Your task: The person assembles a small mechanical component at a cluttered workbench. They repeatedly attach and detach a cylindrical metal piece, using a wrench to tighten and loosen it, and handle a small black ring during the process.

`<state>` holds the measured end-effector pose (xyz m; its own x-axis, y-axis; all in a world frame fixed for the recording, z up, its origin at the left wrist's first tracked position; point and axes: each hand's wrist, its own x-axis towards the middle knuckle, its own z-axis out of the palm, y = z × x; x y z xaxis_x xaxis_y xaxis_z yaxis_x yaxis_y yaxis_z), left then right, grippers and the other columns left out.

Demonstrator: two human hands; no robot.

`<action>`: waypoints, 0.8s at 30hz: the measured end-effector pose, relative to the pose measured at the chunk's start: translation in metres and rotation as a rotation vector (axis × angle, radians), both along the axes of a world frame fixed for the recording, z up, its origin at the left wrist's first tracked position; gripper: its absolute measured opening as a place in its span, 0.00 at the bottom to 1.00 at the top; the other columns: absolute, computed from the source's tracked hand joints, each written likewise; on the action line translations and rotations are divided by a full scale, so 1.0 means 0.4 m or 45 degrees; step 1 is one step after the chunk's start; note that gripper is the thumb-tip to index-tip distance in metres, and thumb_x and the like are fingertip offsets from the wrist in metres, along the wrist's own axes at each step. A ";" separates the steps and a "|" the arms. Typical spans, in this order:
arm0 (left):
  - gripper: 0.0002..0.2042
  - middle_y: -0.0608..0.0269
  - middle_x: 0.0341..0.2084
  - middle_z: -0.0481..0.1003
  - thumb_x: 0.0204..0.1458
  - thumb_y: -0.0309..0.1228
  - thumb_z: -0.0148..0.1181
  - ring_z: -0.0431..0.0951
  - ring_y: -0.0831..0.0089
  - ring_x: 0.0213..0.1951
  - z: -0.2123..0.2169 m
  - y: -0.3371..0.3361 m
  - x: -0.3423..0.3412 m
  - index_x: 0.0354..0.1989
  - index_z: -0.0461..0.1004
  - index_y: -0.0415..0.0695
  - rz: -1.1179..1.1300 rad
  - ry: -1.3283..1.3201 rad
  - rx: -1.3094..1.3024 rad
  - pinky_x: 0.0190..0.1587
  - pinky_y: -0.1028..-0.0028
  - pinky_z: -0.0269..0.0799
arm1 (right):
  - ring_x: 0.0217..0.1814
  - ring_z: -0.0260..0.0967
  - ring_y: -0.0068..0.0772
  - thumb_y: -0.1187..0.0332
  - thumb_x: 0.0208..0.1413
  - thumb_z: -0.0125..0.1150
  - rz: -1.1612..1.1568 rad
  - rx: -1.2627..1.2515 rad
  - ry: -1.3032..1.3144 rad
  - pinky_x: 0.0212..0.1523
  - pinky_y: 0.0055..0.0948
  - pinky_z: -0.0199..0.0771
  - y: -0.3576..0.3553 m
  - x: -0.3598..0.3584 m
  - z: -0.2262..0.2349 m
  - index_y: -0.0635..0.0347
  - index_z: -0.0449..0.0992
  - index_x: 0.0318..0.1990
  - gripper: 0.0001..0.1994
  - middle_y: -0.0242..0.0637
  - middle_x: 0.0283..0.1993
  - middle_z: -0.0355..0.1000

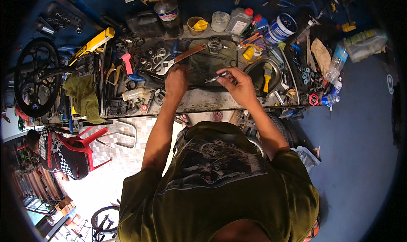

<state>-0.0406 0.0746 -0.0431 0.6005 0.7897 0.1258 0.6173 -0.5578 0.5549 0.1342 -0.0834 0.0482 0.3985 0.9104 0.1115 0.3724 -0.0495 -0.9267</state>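
The right hand (237,84) pinches a small metal piece (223,74) between thumb and fingertips, while the left hand (177,81), beside it, is loosely curled, its hold unclear. Work seems under way: that piece is already picked up, but the pedal (217,45) beyond both hands lies untouched; how much remains cannot be told.

small tool (218,76): shiny metal. wrench head (165,65): bright, smooth metal. rag (86,98): matt, rough cloth. tub (280,29): glossy plastic. chair (87,143): smooth plastic. bench edge (207,103): rough, matt.
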 end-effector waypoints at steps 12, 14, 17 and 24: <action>0.12 0.46 0.41 0.77 0.54 0.25 0.51 0.79 0.45 0.44 -0.080 0.091 0.060 0.46 0.74 0.40 -0.151 0.474 0.084 0.49 0.56 0.77 | 0.30 0.70 0.30 0.68 0.52 0.71 0.110 0.014 -0.393 0.32 0.28 0.72 0.063 0.061 -0.087 0.59 0.79 0.45 0.13 0.37 0.33 0.73; 0.13 0.48 0.38 0.78 0.53 0.26 0.53 0.79 0.45 0.42 -0.083 0.101 0.061 0.47 0.73 0.39 -0.163 0.478 0.028 0.48 0.58 0.77 | 0.31 0.72 0.31 0.65 0.52 0.72 0.142 0.067 -0.465 0.32 0.29 0.72 0.076 0.060 -0.094 0.60 0.79 0.45 0.15 0.38 0.35 0.74; 0.13 0.53 0.33 0.79 0.51 0.24 0.58 0.80 0.48 0.37 -0.076 0.111 0.050 0.46 0.73 0.37 -0.120 0.184 -0.092 0.43 0.61 0.78 | 0.32 0.74 0.32 0.61 0.52 0.72 0.154 0.111 -0.569 0.31 0.29 0.73 0.087 0.055 -0.087 0.62 0.78 0.44 0.17 0.39 0.36 0.75; 0.07 0.61 0.33 0.78 0.57 0.18 0.59 0.80 0.69 0.35 0.204 -0.011 -0.015 0.42 0.73 0.42 0.156 -1.226 -1.244 0.36 0.73 0.77 | 0.28 0.74 0.30 0.60 0.53 0.72 0.170 -0.097 -0.223 0.32 0.27 0.73 0.074 0.029 0.004 0.63 0.75 0.38 0.16 0.37 0.32 0.77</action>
